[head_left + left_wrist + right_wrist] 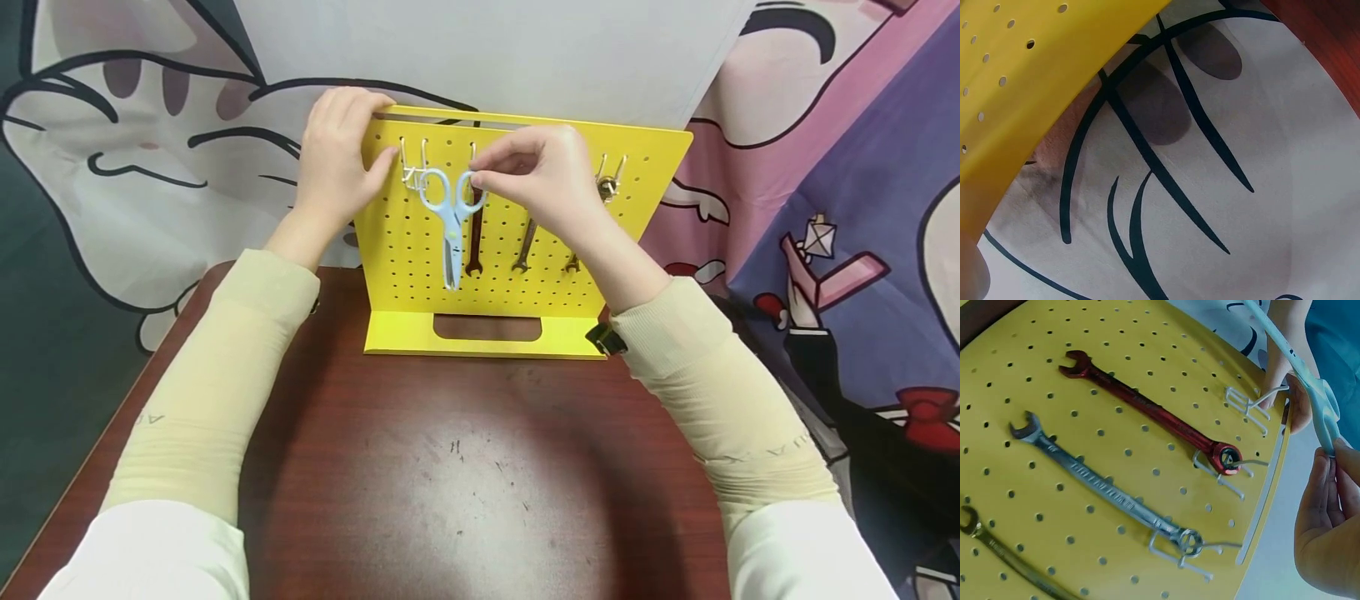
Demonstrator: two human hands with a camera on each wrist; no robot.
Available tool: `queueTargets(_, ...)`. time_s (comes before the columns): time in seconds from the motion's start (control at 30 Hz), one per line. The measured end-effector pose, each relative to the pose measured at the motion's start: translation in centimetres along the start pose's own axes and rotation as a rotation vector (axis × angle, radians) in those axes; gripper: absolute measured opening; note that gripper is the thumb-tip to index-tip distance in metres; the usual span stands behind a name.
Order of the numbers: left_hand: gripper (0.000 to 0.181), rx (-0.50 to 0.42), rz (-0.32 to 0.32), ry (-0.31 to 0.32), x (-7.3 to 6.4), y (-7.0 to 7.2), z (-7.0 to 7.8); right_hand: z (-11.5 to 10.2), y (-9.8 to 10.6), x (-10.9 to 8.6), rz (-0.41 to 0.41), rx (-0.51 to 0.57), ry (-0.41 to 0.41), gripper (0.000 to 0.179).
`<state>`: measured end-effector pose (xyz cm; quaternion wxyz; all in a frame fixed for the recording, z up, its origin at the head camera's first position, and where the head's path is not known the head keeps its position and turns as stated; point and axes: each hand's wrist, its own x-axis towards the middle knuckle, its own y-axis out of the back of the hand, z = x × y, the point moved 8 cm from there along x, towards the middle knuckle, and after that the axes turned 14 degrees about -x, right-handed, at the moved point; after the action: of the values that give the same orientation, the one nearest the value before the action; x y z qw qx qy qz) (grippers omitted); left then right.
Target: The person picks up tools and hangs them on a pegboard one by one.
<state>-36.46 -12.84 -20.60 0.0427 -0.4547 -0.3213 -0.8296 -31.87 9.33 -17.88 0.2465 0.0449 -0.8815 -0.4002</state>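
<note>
Light blue scissors (452,218) hang blades-down in front of a yellow pegboard (420,275). My right hand (551,171) pinches one of their finger loops between thumb and fingertips. In the right wrist view, the scissors (1319,403) are apart from the board, near a bare white wire hook (1247,405). My left hand (339,150) grips the board's upper left corner, its thumb at the front side and its fingers at the top edge. A red wrench (1147,409) and a silver wrench (1100,481) hang from neighbouring hooks, with a gold wrench (1013,562) beyond.
The pegboard stands upright on its yellow base (397,333) at the back of a dark red-brown table (420,467). A white panel (495,58) rises behind it. Cartoon-printed cloth (135,183) surrounds the table.
</note>
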Motion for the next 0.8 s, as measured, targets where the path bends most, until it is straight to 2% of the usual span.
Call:
queueTargets(0.1,0.038,-0.001,0.001,0.002,0.0,0.1,0.0,-0.7,-0.6,0.8,0.0,0.014,0.033,0.011)
queueTargets(0.3,0.039,-0.002,-0.004,0.009,0.0,0.0,0.0,-0.9,-1.9,2.1,0.003,0.029,0.043,0.011)
queueTargets(0.53,0.04,-0.001,-0.012,0.029,0.0,0.0,-0.1,-0.4,-3.3,3.4,-0.006,-0.012,0.042,0.012)
queueTargets(0.8,0.04,-0.002,-0.017,0.042,0.0,0.0,-0.1,0.9,-4.1,4.4,0.001,-0.001,0.005,0.013)
